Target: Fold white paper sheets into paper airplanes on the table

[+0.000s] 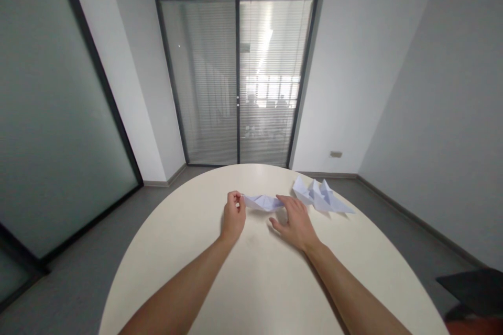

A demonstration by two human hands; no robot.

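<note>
A folded piece of white paper [262, 202], long and narrow, lies on the round cream table [251, 272] between my hands. My left hand [233, 216] pinches its left tip with closed fingers. My right hand [294, 220] rests at the paper's right end, fingers stretched forward and pressing on it, thumb spread to the left. Just right of that hand sits a finished folded paper boat shape [321, 196] with pointed peaks, untouched.
Behind the table a glass sliding door with blinds [238, 78] closes the small room; people sit dimly beyond it. A frosted glass wall [51, 115] runs on the left. A dark object [473, 288] shows at the lower right, off the table.
</note>
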